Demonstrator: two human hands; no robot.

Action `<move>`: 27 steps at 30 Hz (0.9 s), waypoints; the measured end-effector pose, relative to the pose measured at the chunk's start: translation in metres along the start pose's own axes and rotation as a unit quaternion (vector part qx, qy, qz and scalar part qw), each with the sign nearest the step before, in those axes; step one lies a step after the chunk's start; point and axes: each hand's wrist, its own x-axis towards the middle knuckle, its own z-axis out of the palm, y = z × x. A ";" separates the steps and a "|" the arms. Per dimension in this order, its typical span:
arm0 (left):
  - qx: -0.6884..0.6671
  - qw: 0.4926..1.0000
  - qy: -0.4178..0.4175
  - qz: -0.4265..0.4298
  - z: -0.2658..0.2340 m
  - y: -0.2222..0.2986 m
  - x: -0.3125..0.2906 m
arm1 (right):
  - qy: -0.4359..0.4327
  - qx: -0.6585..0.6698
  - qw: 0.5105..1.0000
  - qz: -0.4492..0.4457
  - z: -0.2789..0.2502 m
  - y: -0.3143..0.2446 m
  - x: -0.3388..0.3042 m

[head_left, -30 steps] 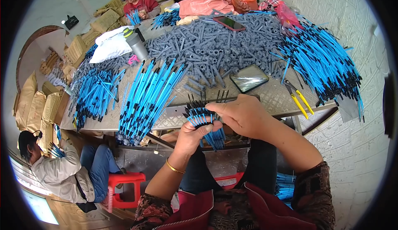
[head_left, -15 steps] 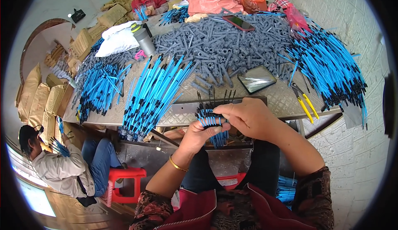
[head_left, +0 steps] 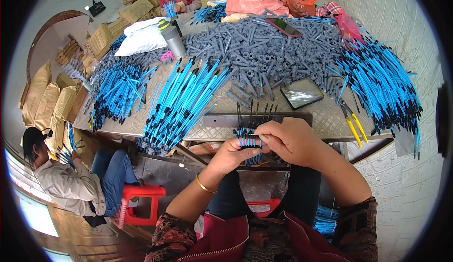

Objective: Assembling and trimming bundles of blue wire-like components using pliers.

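Observation:
My left hand (head_left: 232,154) is closed around a small bundle of blue-and-black sticks (head_left: 250,142) just off the table's front edge. Thin dark tips of the sticks stand up above the fingers, and blue ends hang below. At the right end of that bundle, my right hand (head_left: 293,141) has its thumb and fingertips pressed together; what lies in that pinch is hidden. To the left of my hands, long blue sticks (head_left: 181,104) with black ends lie fanned in a heap, with grey plugs at their near ends.
Grey plastic wall plugs (head_left: 269,49) cover the table's middle. Beyond my hands are a tray of thin metal pins (head_left: 302,93) and yellow-handled pliers (head_left: 354,126). More blue sticks (head_left: 382,82) lie right. A phone (head_left: 284,27) and bottle (head_left: 172,39) stand farther back. Co-workers sit left and across.
The whole view has shifted slightly, so the table appears farther right. My right hand has drawn in closer to the bundle, its fingers now at the bundle's right end.

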 end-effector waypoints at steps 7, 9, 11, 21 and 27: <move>-0.034 0.999 0.003 0.011 -0.005 -0.007 -0.003 | -0.005 0.031 0.999 0.003 0.002 0.003 0.000; -0.030 0.999 0.005 0.012 -0.005 -0.007 -0.003 | -0.004 0.035 0.999 0.006 0.005 0.003 -0.001; -0.035 0.999 -0.003 0.015 -0.004 -0.005 -0.004 | 0.011 0.059 0.998 0.013 0.010 0.002 -0.003; -0.017 0.999 -0.032 -0.003 -0.006 -0.007 -0.001 | -0.046 -0.047 0.998 -0.009 -0.005 -0.005 0.003; 0.014 0.999 -0.036 0.005 -0.007 -0.008 0.000 | -0.033 -0.127 0.988 -0.076 -0.006 -0.009 0.006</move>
